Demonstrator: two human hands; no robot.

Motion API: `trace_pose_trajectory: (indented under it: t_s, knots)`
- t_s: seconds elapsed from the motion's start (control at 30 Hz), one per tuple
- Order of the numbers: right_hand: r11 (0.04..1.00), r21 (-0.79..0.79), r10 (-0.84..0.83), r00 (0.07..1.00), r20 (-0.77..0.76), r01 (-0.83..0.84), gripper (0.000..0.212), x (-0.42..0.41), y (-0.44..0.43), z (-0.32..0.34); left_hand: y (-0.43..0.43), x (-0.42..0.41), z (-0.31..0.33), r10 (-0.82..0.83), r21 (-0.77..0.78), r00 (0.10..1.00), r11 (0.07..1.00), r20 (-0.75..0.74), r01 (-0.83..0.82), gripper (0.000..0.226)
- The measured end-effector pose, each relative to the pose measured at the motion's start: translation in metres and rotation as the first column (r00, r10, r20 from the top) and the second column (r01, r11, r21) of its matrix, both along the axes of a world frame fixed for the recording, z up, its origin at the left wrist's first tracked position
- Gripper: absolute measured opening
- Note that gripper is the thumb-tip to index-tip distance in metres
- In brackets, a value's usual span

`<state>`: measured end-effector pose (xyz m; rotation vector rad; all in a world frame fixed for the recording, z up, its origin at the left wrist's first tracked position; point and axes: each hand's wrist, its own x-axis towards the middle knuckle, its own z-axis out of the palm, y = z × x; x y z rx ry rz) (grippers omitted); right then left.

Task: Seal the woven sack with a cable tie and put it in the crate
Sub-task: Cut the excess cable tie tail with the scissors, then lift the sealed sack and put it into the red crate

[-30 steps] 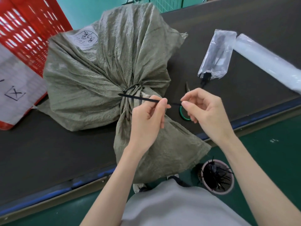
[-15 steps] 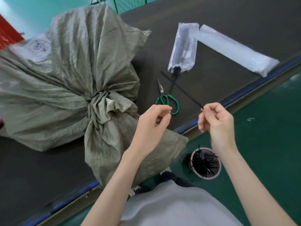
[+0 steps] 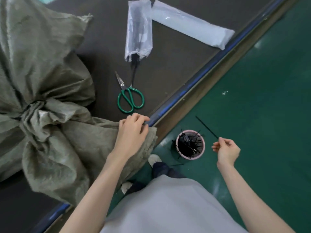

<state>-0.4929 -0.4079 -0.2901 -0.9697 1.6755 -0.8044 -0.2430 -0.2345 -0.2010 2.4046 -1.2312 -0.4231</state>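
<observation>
The grey-green woven sack (image 3: 42, 78) lies on the dark table at the left, its neck (image 3: 28, 108) bunched tight with a thin black cable tie around it. My left hand (image 3: 133, 130) rests on the sack's loose flap at the table's blue edge, fingers curled, holding nothing. My right hand (image 3: 226, 149) is out over the green floor, pinching the end of a thin black strip of cable tie (image 3: 207, 127) that points up and left. The crate is out of view.
Green-handled scissors (image 3: 129, 95) lie on the table beside a clear bag of black cable ties (image 3: 138, 29) and a white plastic packet (image 3: 191, 25). A pink cup (image 3: 190, 143) full of black tie offcuts stands on the floor by my feet.
The black strip came away from the sack's neck in my right hand, which moved right and down over the floor. My left hand let go and dropped onto the sack's flap. The view swung right.
</observation>
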Motion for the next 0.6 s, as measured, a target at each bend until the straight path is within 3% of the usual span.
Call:
trace_pose_trajectory:
  t_s: [0.17, 0.33, 0.6]
  knots:
    - [0.998, 0.041, 0.05, 0.971, -0.235, -0.042, 0.017, -0.011, -0.013, -0.026, -0.011, -0.002, 0.0, -0.05, 0.002, 0.997, 0.999, -0.057, 0.051, 0.021]
    - [0.986, 0.141, 0.142, 0.876, -0.461, -0.086, 0.008, -0.017, -0.03, -0.059, -0.009, -0.004, -0.002, -0.109, 0.041, 0.993, 0.993, -0.054, 0.111, 0.022]
    - [0.897, 0.353, 0.423, 0.743, -0.518, -0.265, 0.022, -0.02, -0.022, -0.062, -0.006, -0.002, 0.003, -0.082, 0.038, 0.992, 0.996, -0.094, 0.086, 0.021]
